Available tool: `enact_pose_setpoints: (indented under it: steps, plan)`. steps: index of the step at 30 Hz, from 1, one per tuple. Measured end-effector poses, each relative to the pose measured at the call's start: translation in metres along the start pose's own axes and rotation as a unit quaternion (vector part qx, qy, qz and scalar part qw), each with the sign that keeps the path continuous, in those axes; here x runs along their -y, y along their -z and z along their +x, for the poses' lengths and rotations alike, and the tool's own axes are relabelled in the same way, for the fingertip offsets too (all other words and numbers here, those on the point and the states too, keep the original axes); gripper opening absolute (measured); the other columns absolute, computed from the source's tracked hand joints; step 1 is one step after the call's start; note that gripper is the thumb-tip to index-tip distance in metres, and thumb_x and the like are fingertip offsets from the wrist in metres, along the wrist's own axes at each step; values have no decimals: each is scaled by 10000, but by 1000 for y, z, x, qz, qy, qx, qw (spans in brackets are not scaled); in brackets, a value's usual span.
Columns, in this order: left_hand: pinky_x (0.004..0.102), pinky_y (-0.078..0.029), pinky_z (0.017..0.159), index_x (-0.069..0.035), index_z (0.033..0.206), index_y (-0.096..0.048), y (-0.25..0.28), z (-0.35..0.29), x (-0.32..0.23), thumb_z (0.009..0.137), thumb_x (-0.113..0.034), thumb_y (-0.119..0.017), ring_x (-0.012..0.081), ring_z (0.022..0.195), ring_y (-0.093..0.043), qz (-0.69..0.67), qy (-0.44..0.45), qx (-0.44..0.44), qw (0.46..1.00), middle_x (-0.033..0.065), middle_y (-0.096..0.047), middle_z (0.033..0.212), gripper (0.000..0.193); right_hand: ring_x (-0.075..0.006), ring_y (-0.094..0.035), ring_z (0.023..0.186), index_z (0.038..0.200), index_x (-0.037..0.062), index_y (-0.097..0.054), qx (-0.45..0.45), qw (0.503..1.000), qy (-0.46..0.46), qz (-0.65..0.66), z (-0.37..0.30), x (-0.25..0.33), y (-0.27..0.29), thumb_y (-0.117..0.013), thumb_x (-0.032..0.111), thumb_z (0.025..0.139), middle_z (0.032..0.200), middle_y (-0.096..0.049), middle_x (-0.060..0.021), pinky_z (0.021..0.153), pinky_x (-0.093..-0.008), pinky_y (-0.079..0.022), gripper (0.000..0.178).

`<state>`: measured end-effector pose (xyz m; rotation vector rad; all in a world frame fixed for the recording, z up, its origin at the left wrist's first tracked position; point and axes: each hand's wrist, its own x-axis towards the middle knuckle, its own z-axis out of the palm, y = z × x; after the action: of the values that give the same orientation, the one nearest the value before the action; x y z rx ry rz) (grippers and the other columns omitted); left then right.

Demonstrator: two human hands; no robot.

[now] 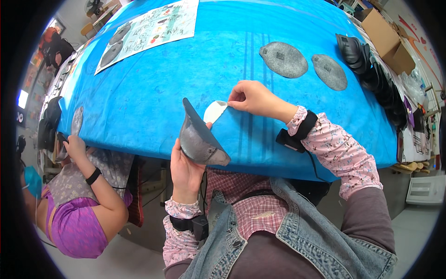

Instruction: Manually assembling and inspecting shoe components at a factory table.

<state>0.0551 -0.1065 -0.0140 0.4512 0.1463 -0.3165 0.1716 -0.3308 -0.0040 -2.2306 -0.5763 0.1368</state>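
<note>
My left hand (184, 169) holds a grey felt piece (200, 138), bent into a pointed shape, upright over the near edge of the blue table (153, 97). My right hand (253, 98) pinches a small white oval sticker (214, 110) at its right end, just beside the top of the grey piece. Both wrists wear black bands over pink floral sleeves.
Two flat grey felt ovals (284, 59) (329, 71) lie farther back on the table. A row of black pieces (371, 69) runs along the right edge, with cardboard boxes (388, 39) behind. A printed sheet (148, 28) lies at the far left. Another person (79, 200) works at my left.
</note>
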Motion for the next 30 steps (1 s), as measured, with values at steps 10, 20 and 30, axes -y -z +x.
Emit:
enact_pose_setpoints:
  steps: [10,20,30]
  plan:
    - [366,-456,960,2,1372,-307,11,-21,-12,999,-282,-183,258,1152,-519,24,-35,-18,999,276,-286,1415,485,-262,-634,726,795,23,-686,1,999,5,40,-3,6,-9,-680,222,756,794,-654,-138,657,-362,-497,203]
    - [365,-459,948,11,1364,-318,10,-20,-15,998,-286,-198,251,1129,-530,34,-23,-40,998,267,-318,1402,487,-256,-639,731,794,44,-696,-2,999,0,-32,-1,18,-23,-652,215,747,779,-662,-119,658,-364,-497,183]
    - [363,-494,914,-24,1354,-351,28,-43,-34,999,-281,-223,256,1112,-545,55,-66,-70,994,249,-361,1380,457,-267,-638,710,800,23,-689,12,1000,-12,12,-2,20,-18,-653,176,756,776,-661,-142,646,-361,-495,163]
